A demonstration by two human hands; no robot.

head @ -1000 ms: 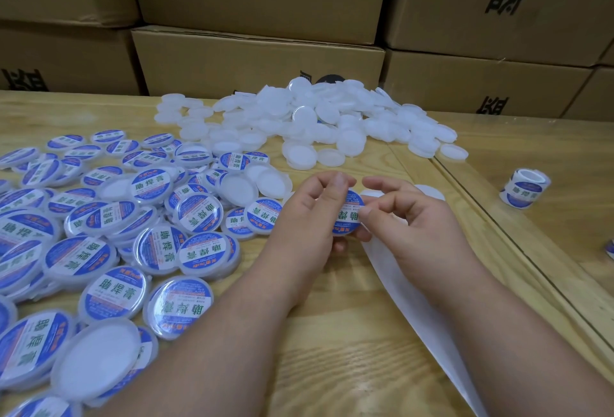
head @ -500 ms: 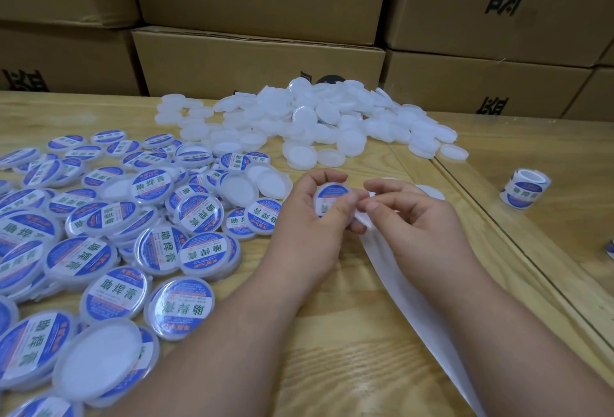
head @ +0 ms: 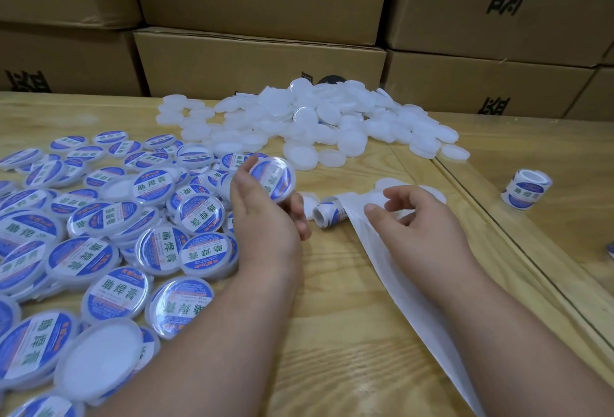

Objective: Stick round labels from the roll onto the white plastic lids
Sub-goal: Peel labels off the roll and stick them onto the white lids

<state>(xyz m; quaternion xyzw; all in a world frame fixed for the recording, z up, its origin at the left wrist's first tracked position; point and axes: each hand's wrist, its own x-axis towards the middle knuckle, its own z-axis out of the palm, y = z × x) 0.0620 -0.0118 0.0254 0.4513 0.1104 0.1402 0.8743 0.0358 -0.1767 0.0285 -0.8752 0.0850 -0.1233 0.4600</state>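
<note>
Left hand [head: 265,217] fingers clamped on a freshly labelled lid [head: 273,182], prob. bound for the done pile [head: 99,233]. Right hand [head: 418,220], fingers apart, loosely curled over the backing strip [head: 398,283] by the roll [head: 327,213]; next needs another label peeled.

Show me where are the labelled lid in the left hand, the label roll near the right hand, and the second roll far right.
labelled lid [head: 273,182], head view, on its blue label face.
label roll [head: 327,213], head view, on its side wall.
second roll [head: 526,191], head view, on its outer label wrap.

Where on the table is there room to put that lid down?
Bare wood lies between the left forearm and the white backing strip, and at the far left corner before the boxes. The labelled lids crowd the left; the plain lids crowd the middle back.
</note>
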